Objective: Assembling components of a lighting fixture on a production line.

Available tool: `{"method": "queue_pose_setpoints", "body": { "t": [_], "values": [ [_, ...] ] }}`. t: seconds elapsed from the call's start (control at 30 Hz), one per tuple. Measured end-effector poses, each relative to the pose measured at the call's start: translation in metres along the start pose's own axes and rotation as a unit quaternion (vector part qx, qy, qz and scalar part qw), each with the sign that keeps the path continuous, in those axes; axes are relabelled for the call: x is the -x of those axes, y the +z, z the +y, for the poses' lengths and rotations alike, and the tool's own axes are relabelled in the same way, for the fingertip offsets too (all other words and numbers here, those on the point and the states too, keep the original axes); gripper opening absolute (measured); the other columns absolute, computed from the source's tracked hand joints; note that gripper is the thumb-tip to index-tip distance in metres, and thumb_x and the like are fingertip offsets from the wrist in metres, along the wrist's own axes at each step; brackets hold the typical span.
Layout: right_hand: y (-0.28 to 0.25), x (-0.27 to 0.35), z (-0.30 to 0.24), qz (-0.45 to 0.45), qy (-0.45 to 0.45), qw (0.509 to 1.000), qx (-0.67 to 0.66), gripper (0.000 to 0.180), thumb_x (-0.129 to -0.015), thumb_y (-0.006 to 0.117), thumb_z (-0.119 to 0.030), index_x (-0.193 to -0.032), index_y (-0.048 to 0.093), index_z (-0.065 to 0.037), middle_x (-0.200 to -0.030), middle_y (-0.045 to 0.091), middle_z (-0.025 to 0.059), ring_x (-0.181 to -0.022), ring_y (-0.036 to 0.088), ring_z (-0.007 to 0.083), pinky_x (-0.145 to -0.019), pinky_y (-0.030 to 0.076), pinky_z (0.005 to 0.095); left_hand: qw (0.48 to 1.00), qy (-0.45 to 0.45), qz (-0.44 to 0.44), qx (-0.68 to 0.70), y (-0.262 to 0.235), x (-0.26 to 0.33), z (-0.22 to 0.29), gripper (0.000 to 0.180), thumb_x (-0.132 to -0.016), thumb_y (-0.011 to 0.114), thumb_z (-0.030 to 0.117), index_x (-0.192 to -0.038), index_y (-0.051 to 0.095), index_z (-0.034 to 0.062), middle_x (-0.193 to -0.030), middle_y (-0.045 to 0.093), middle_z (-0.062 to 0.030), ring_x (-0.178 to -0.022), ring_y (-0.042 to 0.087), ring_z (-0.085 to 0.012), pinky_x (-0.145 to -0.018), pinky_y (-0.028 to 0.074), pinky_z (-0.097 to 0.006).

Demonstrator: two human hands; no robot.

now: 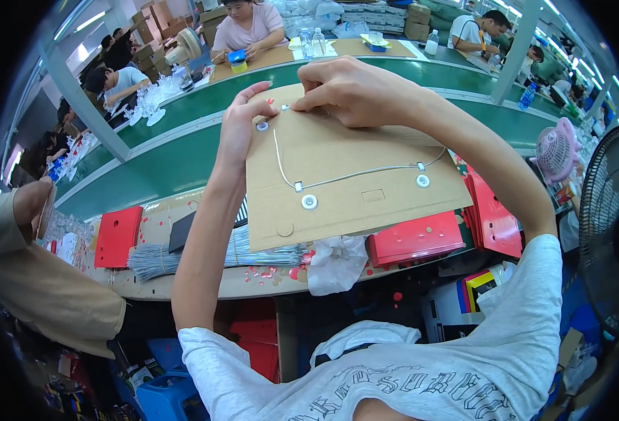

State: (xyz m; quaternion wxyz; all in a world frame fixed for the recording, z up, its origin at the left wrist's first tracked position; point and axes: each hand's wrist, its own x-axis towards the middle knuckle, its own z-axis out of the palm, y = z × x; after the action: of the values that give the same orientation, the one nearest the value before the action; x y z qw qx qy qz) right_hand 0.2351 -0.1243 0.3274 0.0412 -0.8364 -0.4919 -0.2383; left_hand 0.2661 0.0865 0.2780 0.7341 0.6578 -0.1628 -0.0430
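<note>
A brown cardboard panel [355, 151] is held up in front of me, tilted, above the workbench. My left hand [242, 123] grips its upper left edge, thumb on the face that I see. At the top edge my right hand [351, 91] is closed in a pinch beside a small white clip [286, 108]; what its fingertips hold is hidden. A thin silvery wire [358, 172] runs bent across the panel, passing through white clips [298, 186] at the lower left and right. White round grommets [309, 202] sit on the panel near these clips.
On the bench lie a bundle of wires [151, 261], red panels [118, 237], a red stack [418, 238] and crumpled white paper [337, 265]. A green conveyor [176, 168] runs beyond. A black fan [608, 231] and a pink fan [557, 149] stand right. Another person's arm [32, 203] is left.
</note>
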Motion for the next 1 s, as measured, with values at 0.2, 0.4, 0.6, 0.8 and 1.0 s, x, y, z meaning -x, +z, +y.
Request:
{"method": "queue_pose_setpoints", "body": {
  "t": [0.2,0.4,0.6,0.8,1.0],
  "values": [
    [0.0,-0.004,-0.004,0.015,-0.01,1.0,0.003,0.023,-0.078,0.068,0.003,-0.098,0.074,-0.005,-0.083,0.056,0.01,-0.079,0.06,0.0266,-0.07,0.049,0.0374,1.0,-0.002,-0.001,0.011,0.001,0.003,-0.001,0.057,-0.074,0.06,0.014,-0.13,0.052,0.0016,-0.098,0.062,-0.0141,-0.085,0.062,-0.017,-0.077,0.05,-0.026],
    [-0.012,0.015,0.004,0.031,0.055,0.996,-0.066,0.015,-0.08,0.069,0.0,-0.094,0.074,-0.003,-0.077,0.058,0.0089,-0.072,0.06,0.0267,-0.065,0.048,0.0385,1.0,-0.007,-0.001,0.03,0.006,0.008,0.004,0.058,-0.076,0.056,0.007,-0.133,0.053,0.0,-0.113,0.06,-0.0118,-0.094,0.061,-0.0135,-0.087,0.047,-0.022],
    [0.003,-0.002,0.0,0.037,-0.006,0.996,0.085,0.013,-0.078,0.069,-0.003,-0.089,0.075,-0.004,-0.078,0.06,0.0087,-0.073,0.062,0.0266,-0.067,0.051,0.0375,1.0,0.011,-0.013,-0.013,0.015,0.005,0.007,0.057,-0.076,0.056,0.007,-0.132,0.054,-0.0009,-0.118,0.059,-0.0115,-0.096,0.06,-0.0135,-0.089,0.045,-0.022],
    [-0.006,0.01,0.003,0.078,0.056,0.995,-0.022,0.009,-0.08,0.07,-0.005,-0.087,0.075,-0.003,-0.078,0.065,0.0092,-0.072,0.065,0.0258,-0.065,0.052,0.036,1.0,0.012,-0.011,0.023,-0.001,-0.002,-0.004,0.059,-0.072,0.061,0.009,-0.13,0.054,0.0021,-0.094,0.061,-0.0118,-0.078,0.062,-0.0152,-0.07,0.05,-0.024],
    [0.001,-0.002,-0.001,0.047,0.008,0.997,0.067,0.01,-0.076,0.068,-0.003,-0.084,0.074,-0.002,-0.075,0.063,0.0098,-0.073,0.064,0.0275,-0.067,0.052,0.0383,1.0,0.015,-0.001,0.019,0.015,-0.002,0.0,0.06,-0.075,0.059,0.007,-0.135,0.05,0.0027,-0.092,0.06,-0.0103,-0.08,0.062,-0.0153,-0.073,0.05,-0.025]
  ]
}}
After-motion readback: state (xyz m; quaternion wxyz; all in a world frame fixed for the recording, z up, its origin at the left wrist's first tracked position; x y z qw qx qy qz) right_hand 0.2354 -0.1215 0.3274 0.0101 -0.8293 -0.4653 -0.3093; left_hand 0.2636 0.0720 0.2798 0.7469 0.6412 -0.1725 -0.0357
